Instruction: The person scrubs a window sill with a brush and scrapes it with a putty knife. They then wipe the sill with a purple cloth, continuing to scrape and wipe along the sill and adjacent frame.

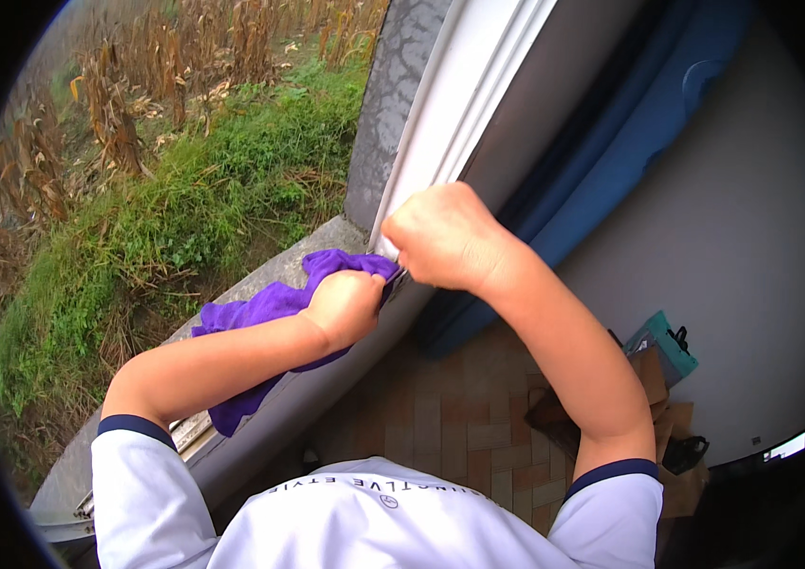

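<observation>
A purple cloth [256,309] lies bunched along the windowsill [335,238], and part of it hangs down on the room side. My left hand [347,307] is curled tightly on the cloth, near the bottom corner of the white window frame [445,107]. Just above and to the right, my right hand [448,238] is bent into a fist against the foot of that frame. Something white shows under its curled fingers; whether this is the frame or a held thing cannot be told. Most of the sill track [192,430] is covered by the cloth and my left forearm.
Blue curtains [608,171] hang at the right of the window. On the tiled floor [480,441] stand cardboard boxes [680,427] and a teal bag [662,345] by the grey wall [751,235]. Outside are grass [231,171] and dry corn stalks [110,99].
</observation>
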{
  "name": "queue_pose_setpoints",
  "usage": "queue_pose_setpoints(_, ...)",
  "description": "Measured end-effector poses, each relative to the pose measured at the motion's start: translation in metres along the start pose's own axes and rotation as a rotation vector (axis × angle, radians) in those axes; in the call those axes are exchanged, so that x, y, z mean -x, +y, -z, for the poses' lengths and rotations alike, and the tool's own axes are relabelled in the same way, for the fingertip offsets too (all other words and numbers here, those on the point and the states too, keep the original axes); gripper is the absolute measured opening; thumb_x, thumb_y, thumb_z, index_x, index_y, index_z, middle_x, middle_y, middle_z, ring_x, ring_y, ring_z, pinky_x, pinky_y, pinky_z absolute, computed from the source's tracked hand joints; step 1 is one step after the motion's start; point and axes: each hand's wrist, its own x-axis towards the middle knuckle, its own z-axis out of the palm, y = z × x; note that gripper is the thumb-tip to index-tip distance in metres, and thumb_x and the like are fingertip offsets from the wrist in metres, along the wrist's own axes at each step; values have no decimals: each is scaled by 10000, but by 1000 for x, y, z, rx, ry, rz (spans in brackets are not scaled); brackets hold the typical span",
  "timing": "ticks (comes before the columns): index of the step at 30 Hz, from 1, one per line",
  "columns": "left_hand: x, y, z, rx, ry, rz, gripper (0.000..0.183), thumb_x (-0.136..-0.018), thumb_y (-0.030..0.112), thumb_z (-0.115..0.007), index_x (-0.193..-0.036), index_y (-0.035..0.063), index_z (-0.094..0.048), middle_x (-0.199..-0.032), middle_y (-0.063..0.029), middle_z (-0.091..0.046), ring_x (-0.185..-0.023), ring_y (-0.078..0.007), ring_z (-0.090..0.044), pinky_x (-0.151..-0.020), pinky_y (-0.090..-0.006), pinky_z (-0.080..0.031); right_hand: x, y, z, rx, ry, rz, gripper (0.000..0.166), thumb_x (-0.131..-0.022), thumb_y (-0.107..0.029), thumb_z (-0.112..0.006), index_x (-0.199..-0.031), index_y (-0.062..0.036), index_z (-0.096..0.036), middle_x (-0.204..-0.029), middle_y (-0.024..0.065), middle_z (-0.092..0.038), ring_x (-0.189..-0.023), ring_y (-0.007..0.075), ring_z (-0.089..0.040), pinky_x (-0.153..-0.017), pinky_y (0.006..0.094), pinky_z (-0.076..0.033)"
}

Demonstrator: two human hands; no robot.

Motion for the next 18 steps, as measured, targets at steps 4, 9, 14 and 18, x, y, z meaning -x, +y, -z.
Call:
queue_pose_setpoints(4,-2,6,2,-39,24,52,95,-710,79,-566,-753,6,-610,-701,-207,-629,-672,-363,-633,-634,-451,-503,-2,8,-1,-14,51,38,70,-609,-91,-629,-673,-72,-651,-665,121,-633,-689,318,-640,-585,420,-500)
queue_pose_setpoints(9,5,-2,-3,88,161,78,88,-733,77,-546,-741,4,-594,-695,-201,-613,-684,-382,-606,-650,-475,-483,-28,1,10,-21,81,160,80,-567,-93,-642,-638,-67,-666,-658,123,-646,-687,310,-653,-583,398,-519)
queue_pose_setpoints(14,3,3,-2,130,178,129,72,-732,72,-554,-739,9,-590,-698,-198,-607,-689,-392,-596,-646,-489,-471,-33,-3,13,46,45,220,107,-562,-110,-660,-661,-77,-680,-683,107,-658,-696,283,-662,-588,373,-526)
queue_pose_setpoints(18,-2,3,-4,142,203,133,71,-732,79,-563,-746,15,-589,-695,-199,-601,-688,-394,-592,-641,-490,-467,-34,0,15,53,35,208,95,-576,-111,-661,-662,-77,-680,-678,105,-657,-693,280,-662,-588,371,-529)
